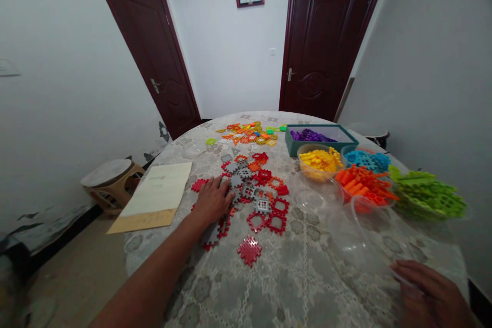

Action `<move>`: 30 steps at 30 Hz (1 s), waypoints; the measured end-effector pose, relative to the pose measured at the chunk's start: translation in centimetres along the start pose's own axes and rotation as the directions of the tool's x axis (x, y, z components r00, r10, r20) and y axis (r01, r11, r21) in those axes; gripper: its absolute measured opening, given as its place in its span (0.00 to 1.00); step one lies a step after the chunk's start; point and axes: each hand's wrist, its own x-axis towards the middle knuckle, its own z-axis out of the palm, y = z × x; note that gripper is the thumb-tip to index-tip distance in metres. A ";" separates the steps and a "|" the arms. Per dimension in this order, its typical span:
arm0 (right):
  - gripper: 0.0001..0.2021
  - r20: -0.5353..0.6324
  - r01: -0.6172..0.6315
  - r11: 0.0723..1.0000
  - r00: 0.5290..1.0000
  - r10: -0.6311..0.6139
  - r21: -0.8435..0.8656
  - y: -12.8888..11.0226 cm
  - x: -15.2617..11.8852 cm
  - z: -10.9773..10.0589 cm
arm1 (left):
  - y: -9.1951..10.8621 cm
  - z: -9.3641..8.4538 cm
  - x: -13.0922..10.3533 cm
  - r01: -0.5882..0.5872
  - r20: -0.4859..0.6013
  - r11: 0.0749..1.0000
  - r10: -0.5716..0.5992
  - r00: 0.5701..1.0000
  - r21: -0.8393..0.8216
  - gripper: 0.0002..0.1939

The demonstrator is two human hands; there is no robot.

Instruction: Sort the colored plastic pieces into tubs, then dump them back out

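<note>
My left hand (213, 201) lies over the left side of a pile of grey and red interlocking plastic building pieces (243, 177), its fingers stretched out and touching them. Whether a piece sits under the fingertips is hidden. At the lower right, my right hand (432, 289) has its fingers closed at the edge of a clear plastic container (359, 233), which is faint against the cloth. A red square piece (249, 250) lies apart, nearer to me than the pile. Red window-frame pieces (277, 223) and a white lattice piece (263, 205) lie at the pile's right.
Tubs of yellow (321, 161), blue (367, 160), orange (365, 187) and green pieces (430, 193) line the right side. Behind them stands a green box (292, 147) with purple pieces. Mixed pieces (246, 134) lie far back; an open notebook (156, 192) is at left.
</note>
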 end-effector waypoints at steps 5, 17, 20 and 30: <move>0.12 -0.007 -0.039 0.999 0.999 0.039 0.037 -1.0 0.0 -0.1 | 0.8 -1.0 -0.2 -0.025 0.012 0.999 0.026 1.000 -0.048 0.27; 0.15 -0.028 -0.122 0.992 0.992 0.122 0.012 -2.5 0.0 -0.1 | 6.7 -2.4 0.2 -0.143 0.165 0.980 0.165 0.972 -0.138 0.30; 0.14 -0.028 -0.106 0.994 0.994 0.107 0.038 -2.1 -0.2 0.0 | 6.3 -2.7 -2.4 -0.169 0.125 0.976 0.186 0.974 -0.136 0.29; 0.14 -0.013 -0.048 0.998 0.999 0.049 0.030 -1.8 0.1 -0.2 | 4.0 -1.2 -9.0 -0.214 0.016 0.969 0.217 0.976 -0.123 0.27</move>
